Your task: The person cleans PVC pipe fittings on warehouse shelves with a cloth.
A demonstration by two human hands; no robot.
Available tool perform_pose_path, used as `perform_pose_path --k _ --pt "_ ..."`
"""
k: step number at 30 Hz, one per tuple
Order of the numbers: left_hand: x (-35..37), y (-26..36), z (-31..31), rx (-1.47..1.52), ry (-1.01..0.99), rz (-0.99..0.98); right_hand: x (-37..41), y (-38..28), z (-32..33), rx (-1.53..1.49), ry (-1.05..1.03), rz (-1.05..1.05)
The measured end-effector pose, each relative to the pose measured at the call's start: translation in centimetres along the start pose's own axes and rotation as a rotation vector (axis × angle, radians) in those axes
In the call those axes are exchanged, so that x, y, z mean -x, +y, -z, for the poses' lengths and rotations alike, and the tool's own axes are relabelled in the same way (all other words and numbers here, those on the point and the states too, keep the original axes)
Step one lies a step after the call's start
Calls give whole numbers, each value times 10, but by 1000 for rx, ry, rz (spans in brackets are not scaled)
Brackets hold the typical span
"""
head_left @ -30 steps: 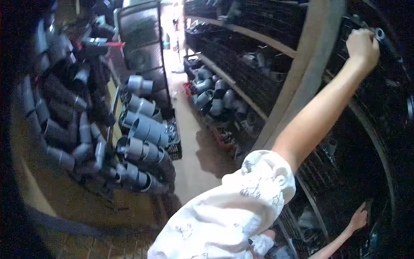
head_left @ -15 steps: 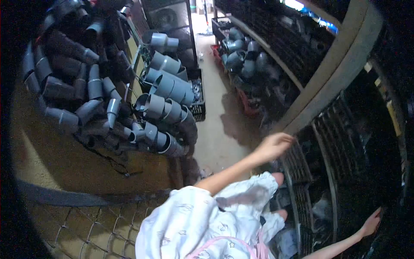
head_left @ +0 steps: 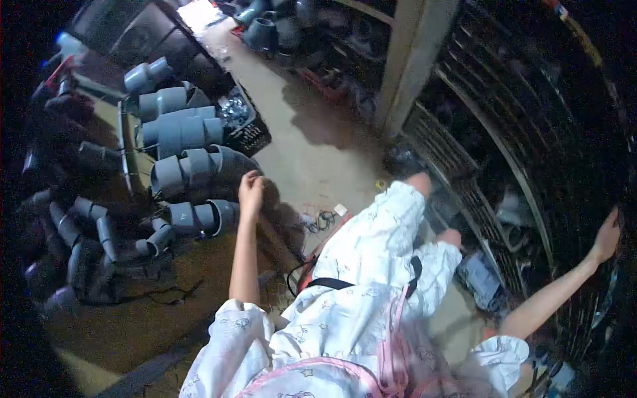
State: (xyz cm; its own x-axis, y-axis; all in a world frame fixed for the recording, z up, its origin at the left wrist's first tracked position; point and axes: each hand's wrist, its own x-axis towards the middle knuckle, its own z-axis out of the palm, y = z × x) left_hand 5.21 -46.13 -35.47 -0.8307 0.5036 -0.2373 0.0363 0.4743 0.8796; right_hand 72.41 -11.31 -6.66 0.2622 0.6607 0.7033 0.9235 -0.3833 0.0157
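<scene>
My left hand is raised beside the ends of the grey pipe fittings, its fingers loosely bent with nothing seen in them. The fittings hang in strung rows, wide ends facing several ways. On the far right, my right hand reaches out beside a dark slatted rack, fingers stretched and overlapping its dim edge. No object shows in that hand. My white patterned clothes fill the lower middle.
A black crate of small clear-wrapped pieces stands beyond the fittings. A pale floor aisle runs between fittings and racks. An upright post rises right of it. Cables lie on the floor near a stool edge.
The view has swung, so the aisle and fittings now lie farther left. My left hand has moved from near the post across to the fittings; my right arm shows more fully, still stretched rightward.
</scene>
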Motion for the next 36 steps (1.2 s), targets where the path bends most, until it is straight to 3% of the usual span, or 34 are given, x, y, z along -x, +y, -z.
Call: perform_pose_path --k 4,8,9,11,12,13,14,15,17,19,21,24,25,26,27,28,29,31,33,36 --pt "15 8 -4 -65 -37 170 -3 1 2 27 8 -18" --pt "23 -46 -28 -138 -203 178 -5 -1 -3 96 10 -50" --pt "30 -61 -36 -299 -214 102 -5 -1 -4 121 15 -60" --pt "49 -88 -47 -474 -444 96 -2 -1 -4 38 39 -45" --pt "57 -106 -54 -518 -576 203 -3 -1 -5 49 28 -62" --pt "61 -148 -62 -567 -711 195 -5 0 -4 65 20 -82" --pt "73 -144 -68 -676 -816 235 1 -10 4 74 46 -86" --pt "92 -111 -72 -760 -914 134 -1 -9 5 95 -1 -93" --pt "109 -152 -79 -623 -937 182 4 -20 17 98 -59 -118" --pt "107 -248 -94 -375 -810 527 20 -42 33 1 39 -99" --pt "92 -215 -93 -626 -1051 347 22 -46 39 -39 -44 -111" --pt "90 -105 -112 -639 -875 101 18 -41 37 -38 -70 -137" --pt "92 -36 -114 -405 -840 119 23 -48 41 -64 -54 -120" --pt "85 -13 -119 -114 -760 37 28 -55 45 -91 -39 -103" --pt "91 61 -116 2 -742 110 30 -59 50 -99 -74 -117" --pt "98 116 -113 -7 -658 -182 31 -63 54 -108 -108 -129" --pt "113 177 -105 126 -579 -315 31 -64 58 -119 -142 -139" --pt "134 254 -79 330 -518 -855 29 -58 51 -126 -33 -82" --pt "156 311 -61 465 -620 -1357 30 -56 47 -116 1 -56" --pt "184 364 -65 479 -909 -1763 30 -56 47 -110 -4 -44"
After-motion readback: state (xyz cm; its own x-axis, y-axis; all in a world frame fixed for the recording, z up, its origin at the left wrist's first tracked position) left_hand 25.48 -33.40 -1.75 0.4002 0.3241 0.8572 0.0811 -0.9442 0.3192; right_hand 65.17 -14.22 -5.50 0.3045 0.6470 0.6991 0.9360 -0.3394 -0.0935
